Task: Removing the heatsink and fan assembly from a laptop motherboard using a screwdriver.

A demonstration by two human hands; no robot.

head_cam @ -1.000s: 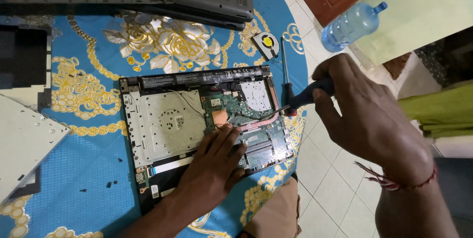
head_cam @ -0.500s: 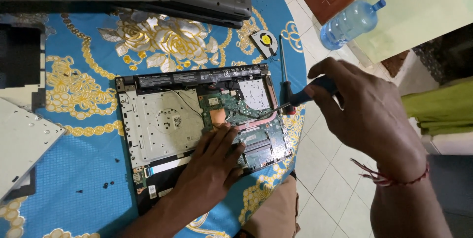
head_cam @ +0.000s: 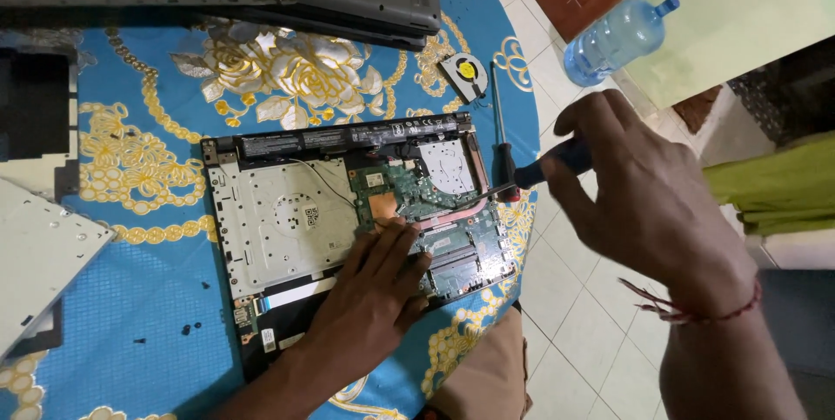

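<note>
Green circuit board shows inside the opened laptop base (head_cam: pixel 348 229) on my blue floral tablecloth (head_cam: pixel 130 316). My left hand (head_cam: pixel 374 298) presses flat on it, fingers together. My right hand (head_cam: pixel 644 203) grips a screwdriver (head_cam: pixel 539 168), tip seemingly at the copper heat pipe.

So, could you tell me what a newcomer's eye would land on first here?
The opened grey laptop base with its green circuit board lies mid-table on the blue and gold floral cloth. The left hand presses on it; the right hand holds a dark-handled screwdriver at its right edge.
</note>
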